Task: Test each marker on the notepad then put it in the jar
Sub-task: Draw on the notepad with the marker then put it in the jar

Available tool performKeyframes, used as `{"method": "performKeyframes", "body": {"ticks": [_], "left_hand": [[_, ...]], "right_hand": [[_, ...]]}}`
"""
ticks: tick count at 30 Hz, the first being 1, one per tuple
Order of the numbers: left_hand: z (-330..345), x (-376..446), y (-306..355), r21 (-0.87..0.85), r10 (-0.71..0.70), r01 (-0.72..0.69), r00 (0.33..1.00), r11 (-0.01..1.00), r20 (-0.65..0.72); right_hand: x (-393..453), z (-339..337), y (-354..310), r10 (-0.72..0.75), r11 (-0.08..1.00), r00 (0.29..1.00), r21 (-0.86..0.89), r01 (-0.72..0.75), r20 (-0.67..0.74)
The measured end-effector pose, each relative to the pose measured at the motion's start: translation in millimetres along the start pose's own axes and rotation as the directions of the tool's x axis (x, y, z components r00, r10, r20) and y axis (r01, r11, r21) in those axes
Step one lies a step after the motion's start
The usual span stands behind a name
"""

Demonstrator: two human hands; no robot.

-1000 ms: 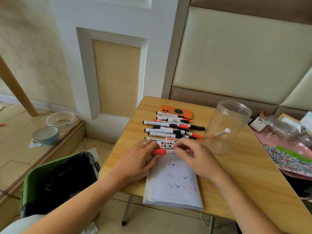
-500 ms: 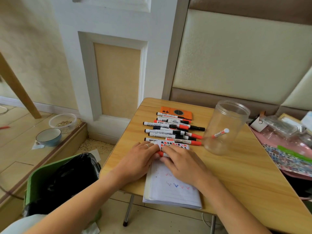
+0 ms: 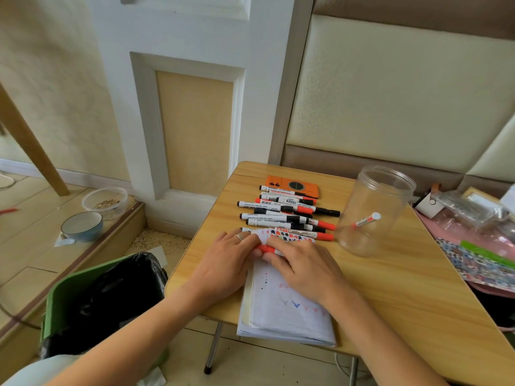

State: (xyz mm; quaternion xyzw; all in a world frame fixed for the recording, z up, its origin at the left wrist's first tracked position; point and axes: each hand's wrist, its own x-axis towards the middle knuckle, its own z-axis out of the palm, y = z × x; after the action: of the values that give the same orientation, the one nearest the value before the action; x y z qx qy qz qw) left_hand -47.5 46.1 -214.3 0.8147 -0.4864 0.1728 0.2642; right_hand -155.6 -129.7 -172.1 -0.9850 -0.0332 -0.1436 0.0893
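Hands (image 3: 267,260) now together (fingers curled) on marker (image 3: 266,249).

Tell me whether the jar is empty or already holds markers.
Not empty: the clear jar stands upright without a lid, and one red-tipped marker leans inside it. No others show through its wall.

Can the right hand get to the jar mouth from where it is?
Probably yes. The jar stands upright and open-topped just right of the right hand, with bare table between; both hands now hold a red marker.
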Motion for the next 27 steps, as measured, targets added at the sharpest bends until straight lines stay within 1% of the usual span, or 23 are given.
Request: {"method": "performKeyframes", "body": {"ticks": [2,5,6,8,10,12,13,15,17,18,19,21,23,25,27], "left_hand": [[1,0,0,0.003,-0.074,0.074,0.996,0.997,-0.040],[2,0,-5,0.027,-0.238,0.243,0.963,0.970,-0.129],[3,0,-7,0.060,-0.270,0.279,0.955,0.959,-0.126],[6,-1,-8,0.144,-0.297,0.307,0.951,0.941,-0.088],[8,-1,-8,0.201,-0.306,0.310,0.951,0.929,-0.051],[8,-1,-7,0.202,-0.323,0.322,0.946,0.925,-0.031],[7,0,-7,0.169,-0.335,0.335,0.942,0.927,-0.027],[5,0,-8,0.034,-0.344,0.344,0.939,0.938,-0.009],[1,0,-10,-0.105,-0.293,0.297,0.955,0.949,0.049],[-2,0,-11,-0.139,-0.244,0.257,0.965,0.956,0.100],[-5,-1,-12,-0.149,-0.192,0.217,0.968,0.965,0.162],[-9,-4,-13,-0.122,-0.126,0.168,0.948,0.978,0.291],[-11,-7,-14,-0.087,-0.107,0.147,0.927,0.985,0.361],[-10,-10,-15,-0.035,-0.104,0.127,0.917,0.991,0.385],[-8,-12,-15,0.032,-0.105,0.100,0.914,0.994,0.392]], "right_hand": [[-1,5,3,0.093,0.994,0.996,0.052,-0.094,0.006],[-5,11,10,0.235,0.953,0.971,0.209,-0.219,-0.053],[-6,11,12,0.263,0.933,0.961,0.275,-0.232,-0.083],[-8,7,13,0.302,0.870,0.946,0.440,-0.223,-0.118],[-9,4,13,0.341,0.783,0.934,0.583,-0.218,-0.108],[-7,4,12,0.388,0.687,0.919,0.688,-0.235,-0.073],[-7,5,11,0.409,0.626,0.911,0.741,-0.243,-0.046],[-5,5,9,0.447,0.495,0.894,0.824,-0.275,0.030],[-3,4,9,0.472,0.336,0.875,0.894,-0.296,0.112],[-3,3,9,0.473,0.256,0.869,0.921,-0.293,0.145],[-3,2,9,0.468,0.191,0.868,0.940,-0.283,0.167],[-3,3,11,0.457,0.118,0.871,0.959,-0.257,0.178],[-3,4,11,0.446,0.115,0.881,0.966,-0.230,0.157],[-2,6,10,0.457,0.172,0.881,0.960,-0.221,0.121],[-1,7,8,0.497,0.236,0.864,0.946,-0.223,0.080]]}}
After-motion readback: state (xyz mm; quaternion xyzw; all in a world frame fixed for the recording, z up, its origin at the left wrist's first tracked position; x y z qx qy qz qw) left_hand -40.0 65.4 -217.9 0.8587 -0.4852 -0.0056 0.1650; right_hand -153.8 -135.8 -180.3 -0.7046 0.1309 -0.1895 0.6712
